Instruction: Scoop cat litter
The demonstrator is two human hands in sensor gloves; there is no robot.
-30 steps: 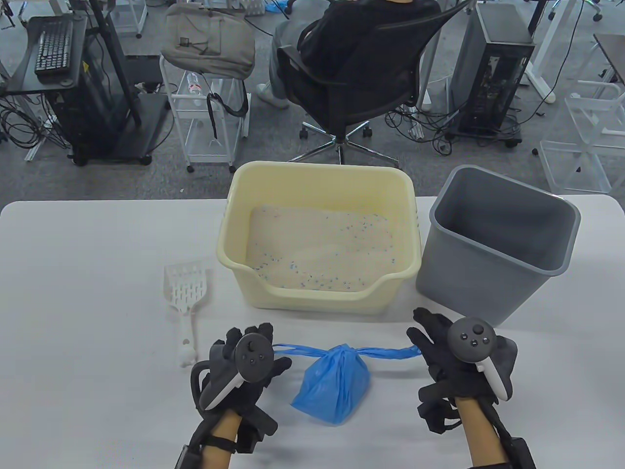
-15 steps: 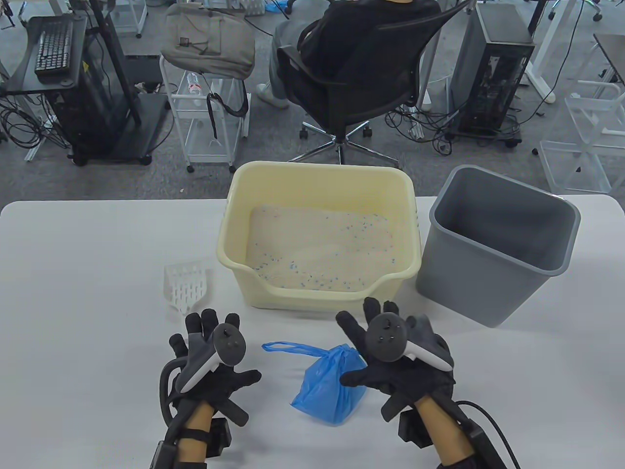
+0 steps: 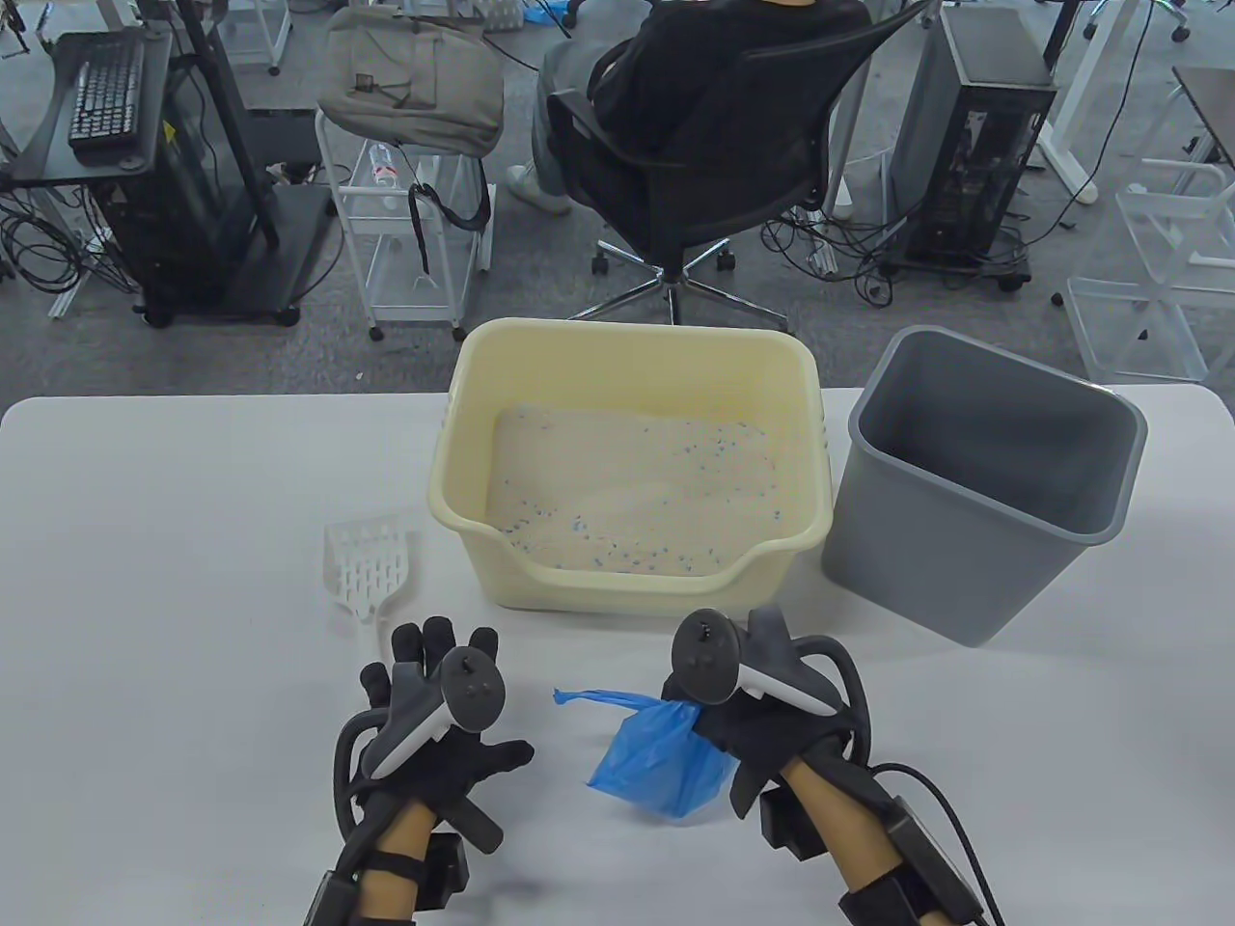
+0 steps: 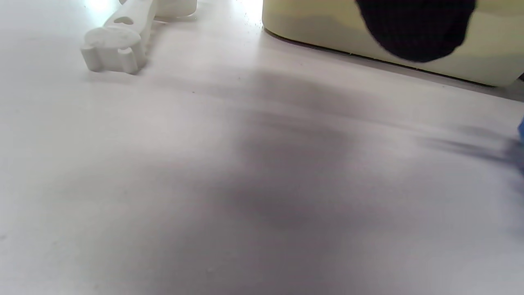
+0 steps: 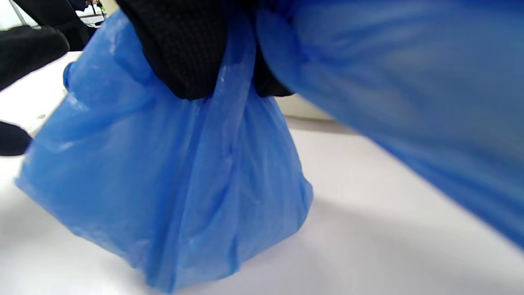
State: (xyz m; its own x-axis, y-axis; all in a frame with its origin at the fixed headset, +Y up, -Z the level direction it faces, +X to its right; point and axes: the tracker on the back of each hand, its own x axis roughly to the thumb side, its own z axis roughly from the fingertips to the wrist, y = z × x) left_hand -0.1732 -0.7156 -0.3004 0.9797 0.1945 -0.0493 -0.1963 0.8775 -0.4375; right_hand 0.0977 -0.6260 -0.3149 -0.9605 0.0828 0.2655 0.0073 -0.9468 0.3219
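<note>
A tied blue plastic bag (image 3: 661, 767) sits on the white table in front of the cream litter box (image 3: 632, 579), which holds pale litter (image 3: 627, 497) with blue specks. My right hand (image 3: 709, 709) grips the bag at its knot; in the right wrist view my fingers (image 5: 184, 53) pinch the blue film (image 5: 172, 188). My left hand (image 3: 439, 694) hovers spread and empty left of the bag. The white slotted scoop (image 3: 367, 569) lies on the table just beyond it; its handle end shows in the left wrist view (image 4: 112, 47).
A grey waste bin (image 3: 974, 492) stands right of the litter box. A seated person on an office chair (image 3: 704, 164), carts and computers are beyond the table's far edge.
Both hands let go of the bag's handles after pulling the knot. My right hand moved left onto the knot and closed on it. My left hand drew back left and opened.
</note>
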